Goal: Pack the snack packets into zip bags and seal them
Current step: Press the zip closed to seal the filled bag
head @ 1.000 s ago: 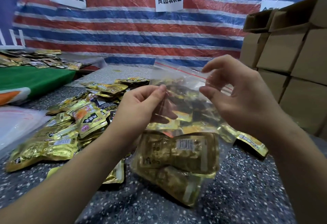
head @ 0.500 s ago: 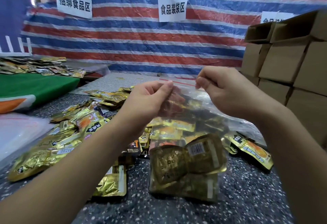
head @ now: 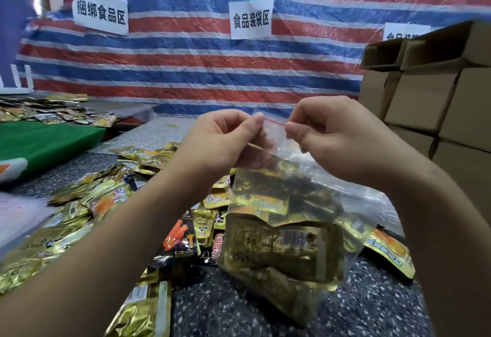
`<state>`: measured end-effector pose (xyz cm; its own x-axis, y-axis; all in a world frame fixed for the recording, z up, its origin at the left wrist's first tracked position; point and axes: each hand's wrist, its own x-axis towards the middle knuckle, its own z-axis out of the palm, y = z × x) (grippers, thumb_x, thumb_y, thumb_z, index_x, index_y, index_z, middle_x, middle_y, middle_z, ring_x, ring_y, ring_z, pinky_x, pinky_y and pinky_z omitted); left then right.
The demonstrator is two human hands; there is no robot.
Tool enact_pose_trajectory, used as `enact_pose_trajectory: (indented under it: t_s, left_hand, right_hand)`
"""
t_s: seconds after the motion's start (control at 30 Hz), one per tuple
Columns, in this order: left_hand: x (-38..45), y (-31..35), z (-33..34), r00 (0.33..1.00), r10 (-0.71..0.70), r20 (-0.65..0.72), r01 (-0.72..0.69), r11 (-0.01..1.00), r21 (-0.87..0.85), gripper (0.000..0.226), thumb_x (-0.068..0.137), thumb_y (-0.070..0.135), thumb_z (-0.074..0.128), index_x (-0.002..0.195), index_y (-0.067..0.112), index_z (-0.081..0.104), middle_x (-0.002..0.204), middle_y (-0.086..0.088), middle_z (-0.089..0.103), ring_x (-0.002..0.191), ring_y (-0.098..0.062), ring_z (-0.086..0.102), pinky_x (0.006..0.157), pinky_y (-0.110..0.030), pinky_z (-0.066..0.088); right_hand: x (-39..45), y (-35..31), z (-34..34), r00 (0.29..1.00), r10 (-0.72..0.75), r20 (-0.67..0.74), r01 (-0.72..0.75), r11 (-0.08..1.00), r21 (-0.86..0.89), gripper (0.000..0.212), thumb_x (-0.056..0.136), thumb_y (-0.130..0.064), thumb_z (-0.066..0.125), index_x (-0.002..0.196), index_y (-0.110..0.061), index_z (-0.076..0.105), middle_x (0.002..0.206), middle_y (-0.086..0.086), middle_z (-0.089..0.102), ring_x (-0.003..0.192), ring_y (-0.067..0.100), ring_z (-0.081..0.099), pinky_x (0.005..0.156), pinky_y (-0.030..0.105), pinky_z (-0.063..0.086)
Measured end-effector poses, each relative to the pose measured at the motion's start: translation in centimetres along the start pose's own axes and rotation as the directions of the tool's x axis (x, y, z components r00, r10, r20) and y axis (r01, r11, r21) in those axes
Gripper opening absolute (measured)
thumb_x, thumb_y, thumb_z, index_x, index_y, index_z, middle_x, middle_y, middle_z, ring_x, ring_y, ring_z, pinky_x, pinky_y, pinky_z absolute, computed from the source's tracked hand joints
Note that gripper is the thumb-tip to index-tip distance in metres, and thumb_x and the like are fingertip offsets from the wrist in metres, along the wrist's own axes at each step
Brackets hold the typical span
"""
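Person, two forearms and two hands showing in the head view. Left hand [head: 225, 140]: bare, wearing no glove, ring or watch that shows; short, unpainted nails showing on the fingertips. Right hand [head: 326, 137]: bare likewise, wearing nothing visible at the wrist; nails short and plain. Both forearms are entering from the lower corners of the frame, uncovered along their whole visible length, with no sleeve edge showing inside the frame.

packets [head: 281, 246] in zip bag [head: 300, 193], boxes [head: 435, 102] right
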<state>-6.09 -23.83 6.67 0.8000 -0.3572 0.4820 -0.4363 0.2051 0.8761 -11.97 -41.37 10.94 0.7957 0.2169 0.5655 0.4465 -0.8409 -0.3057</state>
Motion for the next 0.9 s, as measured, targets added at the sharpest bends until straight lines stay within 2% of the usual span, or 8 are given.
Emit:
enact_pose_trajectory:
  t_s: [0.2,0.33,0.5,0.6,0.7,0.9]
  left_hand:
    - [0.3,-0.2,0.0,0.997,0.072,-0.01,-0.072,0.997,0.02,0.022,0.097,0.018,0.057,0.082,0.006,0.068,0.075,-0.007,0.073,0.061,-0.02,0.07,0.057,-0.027,0.056]
    - [-0.1,0.3,0.0,0.988,0.152,0.005,-0.152,0.983,0.102,0.021,0.098,0.019,0.057,0.083,0.01,0.069,0.074,-0.005,0.072,0.06,-0.02,0.071,0.056,-0.028,0.057]
    - [-0.5,0.7,0.0,0.978,0.208,-0.002,-0.203,0.955,0.217,0.02,0.097,0.019,0.058,0.083,0.011,0.07,0.075,-0.005,0.073,0.061,-0.019,0.071,0.057,-0.031,0.059]
    - [-0.6,0.7,0.0,0.978,0.206,0.013,-0.202,0.939,0.278,0.02,0.098,0.018,0.058,0.086,0.01,0.071,0.077,-0.008,0.073,0.063,-0.02,0.072,0.059,-0.032,0.06]
    - [-0.5,0.8,-0.4,0.979,0.203,0.029,-0.201,0.926,0.32,0.019,0.097,0.018,0.059,0.088,0.008,0.071,0.078,-0.008,0.074,0.066,-0.021,0.073,0.064,-0.037,0.062]
    - [-0.6,0.6,-0.5,0.979,0.206,0.005,-0.196,0.924,0.33,0.017,0.097,0.016,0.06,0.086,0.01,0.071,0.075,-0.005,0.074,0.062,-0.02,0.072,0.061,-0.034,0.061]
  right_hand:
    - [0.3,-0.1,1.0,0.999,-0.015,-0.036,0.013,0.999,-0.043,0.023,0.098,-0.035,0.057,0.076,-0.028,0.06,0.067,-0.01,0.055,0.06,0.001,0.049,0.051,0.016,0.035]
    - [0.5,-0.6,1.5,0.994,-0.062,-0.092,0.059,0.998,-0.033,0.025,0.099,-0.028,0.058,0.074,-0.029,0.058,0.066,-0.012,0.056,0.061,0.003,0.052,0.051,0.015,0.038]
    - [0.4,-0.6,1.4,0.995,-0.051,-0.09,0.051,0.999,0.001,0.025,0.1,-0.026,0.058,0.075,-0.026,0.063,0.067,-0.003,0.064,0.055,0.014,0.052,0.049,0.03,0.04]
    - [0.4,-0.5,1.5,0.997,-0.031,-0.075,0.032,0.999,0.007,0.025,0.101,-0.025,0.057,0.077,-0.027,0.064,0.068,-0.002,0.065,0.051,0.009,0.051,0.043,0.023,0.039]
    - [0.4,-0.6,1.4,0.997,-0.024,-0.067,0.025,0.999,0.023,0.024,0.1,-0.024,0.059,0.077,-0.025,0.066,0.065,-0.004,0.063,0.048,0.005,0.049,0.043,0.017,0.036]
    - [0.4,-0.8,1.6,0.999,-0.021,-0.041,0.022,0.999,0.033,0.019,0.096,-0.029,0.062,0.078,-0.024,0.066,0.068,-0.003,0.065,0.062,0.017,0.06,0.06,0.042,0.051]
